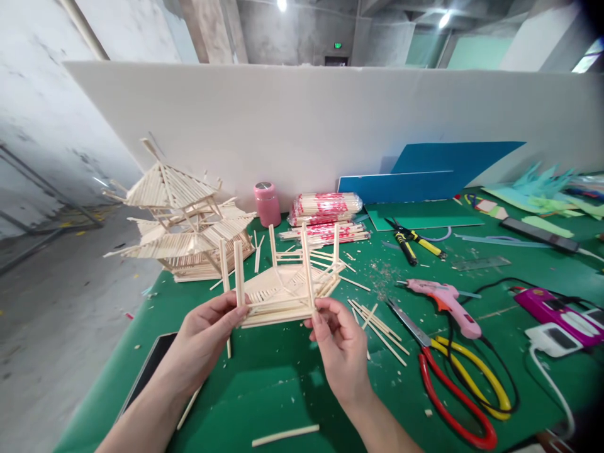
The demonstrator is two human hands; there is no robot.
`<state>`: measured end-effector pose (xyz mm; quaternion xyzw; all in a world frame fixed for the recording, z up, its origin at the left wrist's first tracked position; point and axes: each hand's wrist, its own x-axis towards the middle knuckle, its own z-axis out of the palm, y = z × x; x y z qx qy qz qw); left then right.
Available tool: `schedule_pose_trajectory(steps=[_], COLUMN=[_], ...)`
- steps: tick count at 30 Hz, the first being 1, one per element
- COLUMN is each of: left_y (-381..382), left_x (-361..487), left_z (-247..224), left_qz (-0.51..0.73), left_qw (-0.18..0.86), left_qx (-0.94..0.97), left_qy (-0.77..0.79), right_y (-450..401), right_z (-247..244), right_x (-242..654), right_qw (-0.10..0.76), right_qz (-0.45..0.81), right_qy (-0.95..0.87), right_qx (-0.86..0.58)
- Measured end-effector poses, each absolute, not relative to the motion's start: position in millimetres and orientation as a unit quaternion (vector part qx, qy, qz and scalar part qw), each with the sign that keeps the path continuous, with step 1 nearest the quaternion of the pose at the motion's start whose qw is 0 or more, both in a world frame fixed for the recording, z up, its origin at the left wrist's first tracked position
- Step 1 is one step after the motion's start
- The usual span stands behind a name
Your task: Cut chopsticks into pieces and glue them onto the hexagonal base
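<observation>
Between my two hands is a wooden stick frame (278, 313), a flat base with several upright posts and low rails. My left hand (212, 324) pinches its near left corner by a post, thumb in front. At the near right corner, my right hand (337, 336) grips the base between thumb and fingers. Behind the frame lies a flat panel of sticks (283, 282), partly hidden by it. A tiered pagoda model (170, 214) made of sticks stands at the back left of the green table (292, 384). Loose sticks (380, 327) lie right of my right hand.
Large scissors (427, 343), a pink glue gun (446, 299) with its cord, and yellow-black pliers (408, 239) lie on the right. Packed sticks (325, 207) and a pink cup (267, 204) stand near the white board (302, 126). A dark phone-like slab (153, 362) lies under my left forearm.
</observation>
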<state>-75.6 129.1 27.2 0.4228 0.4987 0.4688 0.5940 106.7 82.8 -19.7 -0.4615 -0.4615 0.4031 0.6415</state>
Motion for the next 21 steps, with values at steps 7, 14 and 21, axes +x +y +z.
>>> schedule_pose_trajectory(steps=[7, 14, 21], left_y=[120, 115, 104], left_x=[-74, -69, -59], left_z=[15, 9, 4], left_qz=[0.453, 0.43, 0.405], left_qw=[0.567, 0.488, 0.358], left_qx=[0.48, 0.572, 0.67], left_qy=[0.493, 0.5, 0.509], right_y=[73, 68, 64], right_z=[-29, -36, -42], right_x=[115, 121, 130], right_qw=[0.628, 0.611, 0.595], right_qz=[0.402, 0.404, 0.4], right_qy=[-0.463, -0.467, -0.472], right_qx=[-0.479, -0.495, -0.513])
